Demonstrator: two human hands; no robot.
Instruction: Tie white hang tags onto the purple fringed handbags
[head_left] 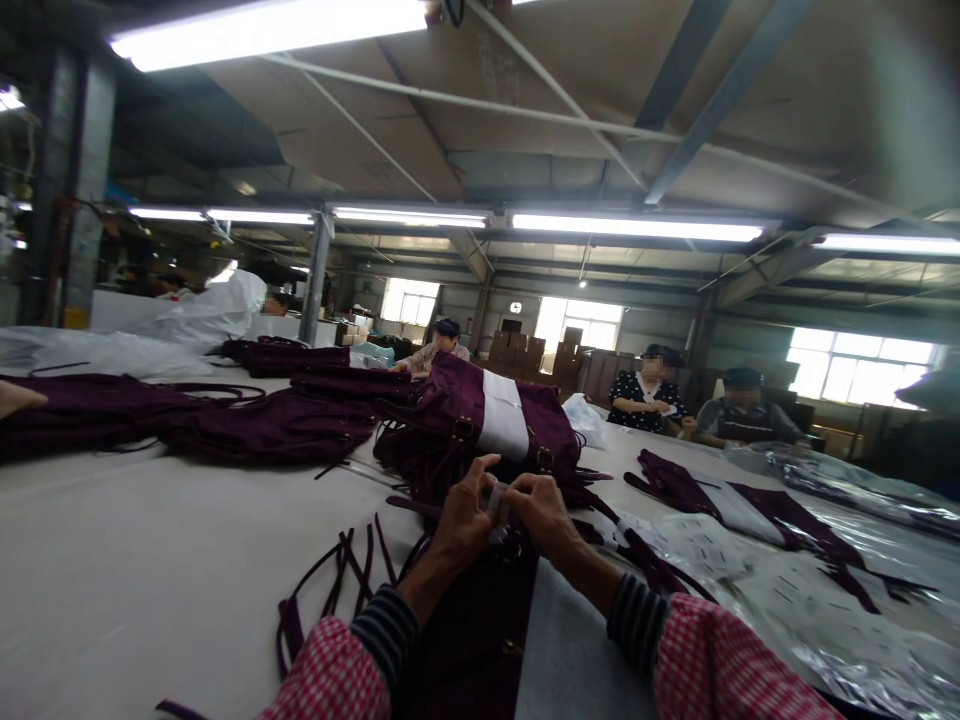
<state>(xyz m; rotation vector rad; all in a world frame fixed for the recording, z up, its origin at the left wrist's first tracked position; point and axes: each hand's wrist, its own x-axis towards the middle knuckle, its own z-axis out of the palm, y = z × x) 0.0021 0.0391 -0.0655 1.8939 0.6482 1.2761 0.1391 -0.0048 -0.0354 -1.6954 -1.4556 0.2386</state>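
Note:
In the head view, my left hand [465, 515] and my right hand [544, 512] meet in front of me. Their fingers pinch a small whitish piece [496, 497] that looks like thin paper or film; its exact kind is not clear. Beneath them lies a dark purple bag [465, 640] with small gold-coloured metal fittings and a pale grey sheet [574, 640] along its right side. Loose purple straps [349, 570] fan out to the left. Just beyond my fingers rests a stack of purple bags, the top bag [442, 385] bound with a white paper band [502, 415].
More purple bags [270, 425] lie at the left of the white table [150, 560]. Clear plastic bags [810, 600] spread over the right side, near another banded purple bag [675, 478]. Several people sit across the table. Someone's hand [19, 398] shows at the left edge.

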